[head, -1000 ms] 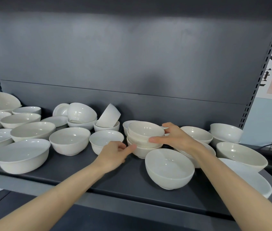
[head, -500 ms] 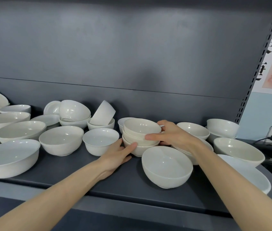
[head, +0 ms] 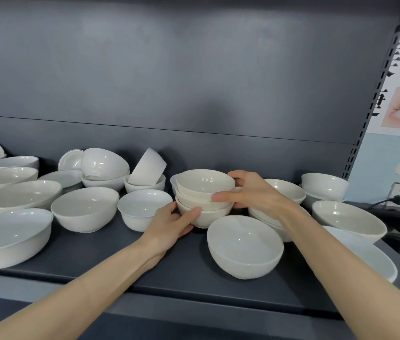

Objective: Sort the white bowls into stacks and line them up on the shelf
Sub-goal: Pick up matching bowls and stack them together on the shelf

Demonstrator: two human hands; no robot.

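Both hands grip a stack of three white bowls point(head: 205, 197) on the dark shelf point(head: 120, 256). The left hand point(head: 172, 224) cups the bottom bowl; the right hand point(head: 250, 192) curls round the upper ones

Two bare forearms point(head: 88, 295), bare hands point(head: 169, 225)

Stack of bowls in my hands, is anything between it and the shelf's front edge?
A single large bowl sits just in front of the stack, toward the right. The left hand and right hand grip it.
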